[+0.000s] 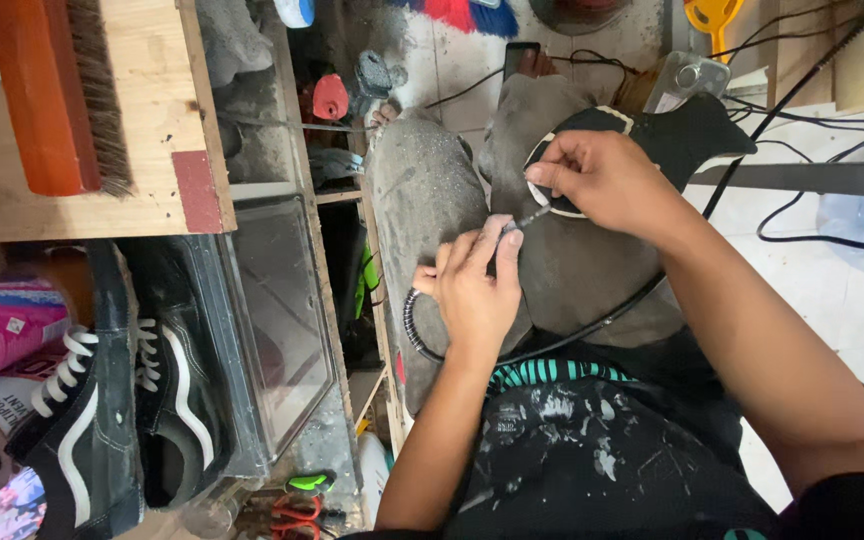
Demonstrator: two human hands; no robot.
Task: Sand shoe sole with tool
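Left hand grips rotary tool handpiece, tip against black sole piece. Right hand pinches that piece's white edge. Black sneakers well left of hands.

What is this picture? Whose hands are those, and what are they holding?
A camera on a person's head looks down at their own lap. The left hand holds a thin pen-like rotary tool on a black flexible cable. The right hand steadies a black shoe upper with a white edge resting on their grey-trousered knees. To the left, a pair of black sneakers with white laces sits beside a clear box, and a wooden brush lies above them.
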